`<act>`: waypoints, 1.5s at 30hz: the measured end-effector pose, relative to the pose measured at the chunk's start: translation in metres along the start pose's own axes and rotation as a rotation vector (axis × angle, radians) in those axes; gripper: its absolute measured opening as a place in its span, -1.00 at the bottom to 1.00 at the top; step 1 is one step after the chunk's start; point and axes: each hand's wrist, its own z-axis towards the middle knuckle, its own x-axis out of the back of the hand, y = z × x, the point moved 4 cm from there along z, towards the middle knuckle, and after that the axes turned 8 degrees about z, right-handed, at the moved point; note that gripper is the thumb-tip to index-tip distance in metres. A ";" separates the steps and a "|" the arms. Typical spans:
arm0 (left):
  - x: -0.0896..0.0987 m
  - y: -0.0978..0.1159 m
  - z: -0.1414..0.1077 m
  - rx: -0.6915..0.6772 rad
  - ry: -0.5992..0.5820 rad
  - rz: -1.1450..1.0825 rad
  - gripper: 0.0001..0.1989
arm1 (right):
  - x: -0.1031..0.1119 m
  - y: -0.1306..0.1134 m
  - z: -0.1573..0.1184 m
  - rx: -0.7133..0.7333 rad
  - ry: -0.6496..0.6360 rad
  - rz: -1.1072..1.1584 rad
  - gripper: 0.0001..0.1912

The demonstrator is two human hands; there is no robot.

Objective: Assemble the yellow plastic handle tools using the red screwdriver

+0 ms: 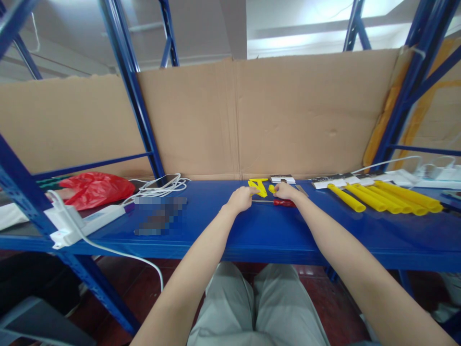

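Fingers closed, my left hand (241, 199) grips the edge of a flat, angular yellow plastic piece (260, 187) near the back of the blue shelf. My right hand (285, 191), a short way to the right, pinches a smaller yellow piece (271, 189). The two yellow parts look apart. Beneath my right hand lies a screwdriver (283, 203) with a red handle, its thin shaft pointing left toward my left hand. Behind the right hand is a white and black card (282, 178). My fingers partly hide both yellow pieces.
Several yellow tubes (347, 198) with black and white cards lie at the right. On the left are a red plastic bag (97, 189), coiled white cable (167, 186), a power strip (91, 223) and a blurred-out dark item (160, 216). Cardboard (288, 115) walls the back between blue posts.
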 end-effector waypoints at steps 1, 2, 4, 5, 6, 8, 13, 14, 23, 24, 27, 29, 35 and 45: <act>0.000 0.000 0.000 0.000 0.001 0.000 -0.52 | 0.000 -0.001 0.000 0.002 -0.001 0.002 -0.85; 0.000 0.000 0.000 0.001 0.002 -0.001 -0.52 | 0.000 -0.001 -0.001 0.003 0.001 0.008 -0.84; 0.000 0.000 0.000 0.006 0.000 -0.001 -0.51 | 0.001 -0.002 -0.002 -0.004 0.008 0.023 -0.84; 0.000 -0.001 0.000 0.011 -0.002 0.000 -0.51 | 0.000 -0.002 -0.002 -0.009 0.011 0.029 -0.83; -0.001 -0.001 0.000 0.017 -0.006 0.000 -0.52 | 0.000 -0.002 -0.002 -0.013 0.010 0.031 -0.83; -0.001 -0.001 0.000 0.026 -0.012 0.003 -0.52 | 0.000 -0.002 -0.002 -0.019 0.006 0.026 -0.83; 0.000 -0.001 0.000 0.028 -0.006 0.004 -0.53 | 0.009 -0.009 -0.006 -0.018 0.079 0.037 -0.82; 0.001 -0.001 0.000 0.032 0.005 0.001 -0.52 | 0.012 -0.013 -0.008 -0.016 0.106 0.068 -0.79; 0.009 -0.003 0.000 0.092 0.137 -0.081 -0.37 | 0.012 -0.043 -0.030 -0.028 -0.114 0.911 -0.70; 0.010 -0.003 0.000 0.098 0.139 -0.080 -0.36 | 0.013 -0.041 -0.029 -0.059 -0.096 0.977 -0.71; 0.012 -0.002 -0.002 0.140 0.100 -0.049 -0.35 | 0.020 -0.030 -0.026 -0.159 0.037 1.125 -0.71; 0.012 -0.002 -0.003 0.171 0.052 -0.017 -0.36 | 0.027 -0.018 -0.024 -0.226 0.173 1.209 -0.70; 0.012 0.003 -0.004 0.087 0.038 -0.044 -0.43 | 0.042 0.013 -0.025 -0.397 0.548 1.423 -0.72; 0.018 0.001 -0.002 0.204 0.094 0.070 -0.52 | 0.040 0.010 -0.021 -0.239 0.375 1.631 -0.79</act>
